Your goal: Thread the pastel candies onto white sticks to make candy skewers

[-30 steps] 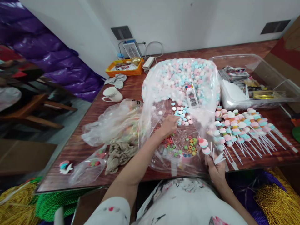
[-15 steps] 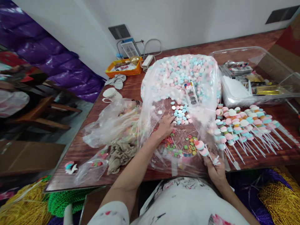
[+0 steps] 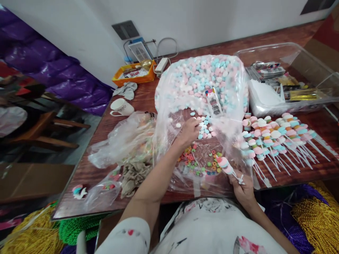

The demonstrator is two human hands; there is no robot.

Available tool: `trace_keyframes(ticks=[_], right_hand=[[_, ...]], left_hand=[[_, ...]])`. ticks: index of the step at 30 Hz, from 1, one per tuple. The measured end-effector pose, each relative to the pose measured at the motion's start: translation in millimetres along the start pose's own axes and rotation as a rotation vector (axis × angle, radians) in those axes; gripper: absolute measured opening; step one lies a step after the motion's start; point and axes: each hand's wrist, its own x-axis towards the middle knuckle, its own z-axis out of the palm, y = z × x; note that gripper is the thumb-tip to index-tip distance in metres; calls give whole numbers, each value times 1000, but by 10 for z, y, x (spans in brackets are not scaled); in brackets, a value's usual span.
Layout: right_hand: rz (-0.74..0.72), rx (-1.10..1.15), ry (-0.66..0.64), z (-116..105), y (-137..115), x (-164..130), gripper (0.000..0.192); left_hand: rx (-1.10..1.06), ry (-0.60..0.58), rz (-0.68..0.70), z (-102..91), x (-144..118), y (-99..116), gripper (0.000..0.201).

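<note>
My left hand (image 3: 190,131) reaches to a small heap of pink, white and blue marshmallow-like pieces (image 3: 204,132) on clear plastic film. Its fingers are bunched together at the heap's left edge; what lies between the fingertips is hidden. Low on the right, my right hand (image 3: 243,187) grips a white stick skewer (image 3: 225,164) carrying a few pink and white pieces, tilted up to the left. Small coloured rings (image 3: 189,158) lie on the film between the hands. Behind them stands a large clear bag (image 3: 201,76) full of the pastel pieces, with a printed packet (image 3: 213,102) on it.
Filled skewers (image 3: 275,141) lie in rows on the right, before a clear plastic tub (image 3: 291,106) of packets. Leftward are a crumpled plastic bag (image 3: 119,141), a brown cloth (image 3: 135,176), a white mug (image 3: 122,107) and an orange tray (image 3: 135,80). Cord bundles sit below the table.
My left hand has moved slightly up and right at the heap, and its fingers have drawn in. My right hand still holds the skewer, now tipped a little flatter. The view has shifted slightly.
</note>
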Motion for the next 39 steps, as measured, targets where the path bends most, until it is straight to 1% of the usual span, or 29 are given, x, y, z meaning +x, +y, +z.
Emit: trace_keyframes(ticks=[2, 3, 7, 10, 11, 12, 14, 16, 17, 19, 21, 24, 27, 30, 33, 36, 39], right_hand=[[1, 4, -3, -6, -7, 7, 22], [2, 5, -3, -10, -12, 11, 21], [-10, 4, -8, -22, -10, 19, 20], [-46, 10, 4, -16, 13, 17, 19], [-59, 12, 11, -12, 20, 18, 19], [-67, 13, 13, -8, 24, 19, 20], [-74, 16, 12, -7, 21, 24, 21], [-81, 8, 11, -13, 3, 28, 22], [-95, -1, 10, -20, -11, 29, 22], [-139, -23, -2, -33, -52, 29, 25], [-197, -44, -35, -43, -108, 33, 33], [-259, -81, -100, -39, -212, 55, 44], [-281, -114, -147, -20, -304, 69, 48], [-287, -137, -170, -4, -351, 42, 47], [-271, -174, -209, -2, -347, -16, 47], [-248, -215, -230, -7, -321, -64, 47], [-231, -243, -249, -12, -311, -77, 48]], left_hand=[[72, -112, 42, 57, 90, 8, 22], [98, -133, 57, 88, 105, 12, 23], [124, -154, 119, 189, 34, 27, 17], [122, -184, 171, 212, -61, 67, 19], [105, -162, 180, 204, -94, 91, 20], [70, -113, 175, 187, -131, 122, 20], [-72, 39, 116, 129, -229, 211, 23], [-323, 194, -12, 49, -374, 335, 28], [-480, 245, -88, 6, -465, 407, 31], [-809, 287, -243, -76, -670, 560, 32], [-1055, 268, -351, -146, -872, 702, 23], [-1311, 266, -465, -226, -1109, 853, 15], [-1458, 314, -563, -262, -1248, 917, 18], [-1494, 348, -608, -238, -1333, 923, 21], [-1463, 414, -589, -171, -1403, 905, 24], [-1366, 471, -501, -109, -1467, 875, 24], [-1178, 507, -382, -98, -1516, 843, 23]])
